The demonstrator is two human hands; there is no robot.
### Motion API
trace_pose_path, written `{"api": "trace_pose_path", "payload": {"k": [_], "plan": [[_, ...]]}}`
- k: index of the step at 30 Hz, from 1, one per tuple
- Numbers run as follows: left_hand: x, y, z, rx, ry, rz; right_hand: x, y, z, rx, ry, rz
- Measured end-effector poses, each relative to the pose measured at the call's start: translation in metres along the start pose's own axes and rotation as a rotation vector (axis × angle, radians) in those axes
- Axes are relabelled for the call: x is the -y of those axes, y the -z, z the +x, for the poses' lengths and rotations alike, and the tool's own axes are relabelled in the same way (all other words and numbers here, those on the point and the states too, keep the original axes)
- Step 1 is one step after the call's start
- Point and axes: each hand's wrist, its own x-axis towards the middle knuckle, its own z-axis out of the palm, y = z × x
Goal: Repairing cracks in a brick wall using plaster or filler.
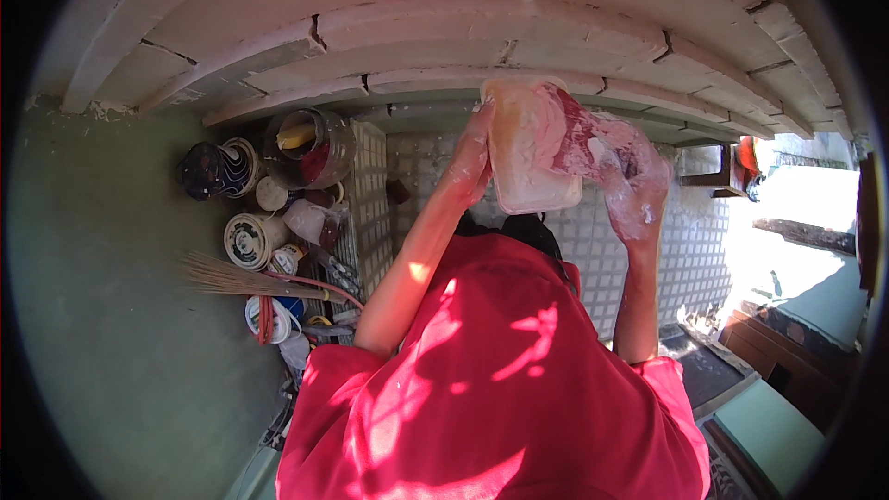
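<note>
Left hand [470,162]: flat against the left side of the pale translucent rectangular plastic tub [530,143], fingers together and stretched along its edge.
Right hand [622,176]: coated in white paste, fingers curled on the tub's right side and reaching over its rim into the white paste inside.
Tub: held up between both hands in front of the red-shirted chest, open face toward the camera, above the grey grid-patterned floor tiles [607,250].
Upper edge: whitewashed stepped masonry ledges [417,37] run just behind the tub's top rim.
Left side: cluster of round paint tins and a clear jar [306,143], a straw broom [231,276] and a red hose [310,285], well apart from the left forearm.
Right side: open tiled floor in sunlight beside the right forearm.
</note>
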Motion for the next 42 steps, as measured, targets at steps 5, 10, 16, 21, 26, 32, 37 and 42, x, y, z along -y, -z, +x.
{"api": "trace_pose_path", "payload": {"k": [5,10,16,21,26,32,37,42], "plan": [[-0.013,0.003,0.003,0.037,0.037,0.037,0.007,0.023,0.012,0.090,0.248,-0.049],[-0.027,0.006,0.004,0.048,0.077,0.054,-0.003,0.040,0.025,0.437,0.865,-0.546],[-0.038,0.005,0.004,0.035,0.149,0.021,-0.020,0.058,0.029,0.558,0.939,-0.600],[-0.035,-0.015,0.003,0.019,0.099,0.144,-0.036,0.083,0.036,0.626,0.972,-0.563],[-0.026,-0.042,0.005,-0.013,0.062,0.181,-0.045,0.116,0.034,0.600,0.965,-0.555],[-0.007,-0.066,0.019,-0.066,0.032,0.193,-0.062,0.144,0.038,0.579,0.958,-0.544],[0.008,-0.075,0.034,-0.045,0.033,0.157,-0.075,0.164,0.033,0.554,0.938,-0.525],[0.019,-0.076,0.046,-0.077,-0.004,0.169,-0.088,0.177,0.035,0.515,0.958,-0.508]]}}
